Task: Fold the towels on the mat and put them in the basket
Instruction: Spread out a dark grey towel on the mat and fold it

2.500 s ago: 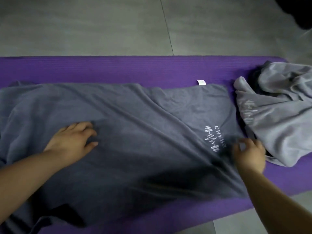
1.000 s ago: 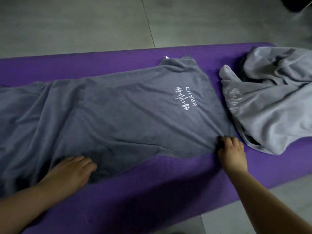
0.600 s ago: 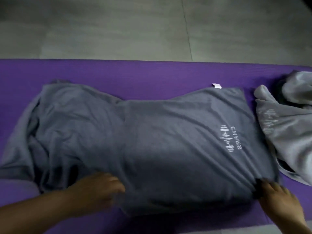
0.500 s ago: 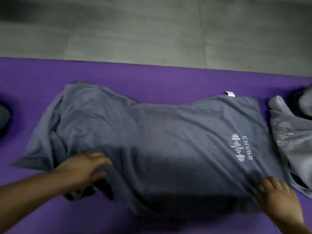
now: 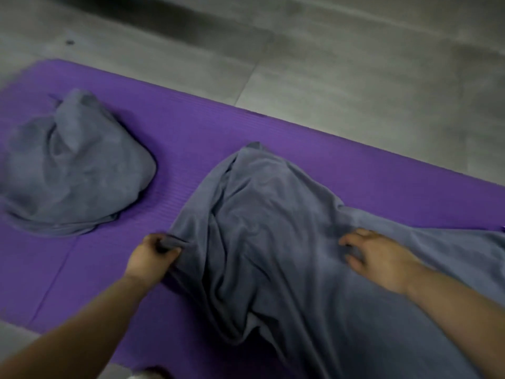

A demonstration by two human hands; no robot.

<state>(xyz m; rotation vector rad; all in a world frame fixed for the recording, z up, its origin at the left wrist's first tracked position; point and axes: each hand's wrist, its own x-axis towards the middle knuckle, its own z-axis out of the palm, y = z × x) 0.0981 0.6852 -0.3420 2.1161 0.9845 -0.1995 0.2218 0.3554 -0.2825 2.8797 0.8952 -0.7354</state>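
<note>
A dark grey towel (image 5: 273, 228) lies rumpled across the purple mat (image 5: 191, 138), running off the right and bottom edges of the view. My left hand (image 5: 153, 255) pinches the towel's left edge between thumb and curled fingers. My right hand (image 5: 377, 258) rests on top of the towel with its fingers spread. No basket is in view.
A second grey towel (image 5: 73, 170) sits bunched in a heap on the left part of the mat. Grey tiled floor (image 5: 328, 64) surrounds the mat beyond its far edge and at the near left corner.
The view has swung left, bringing a bunched towel into sight and losing the light grey one. My left hand has gripped the towel's left edge. My right hand moved onto the towel's middle.
</note>
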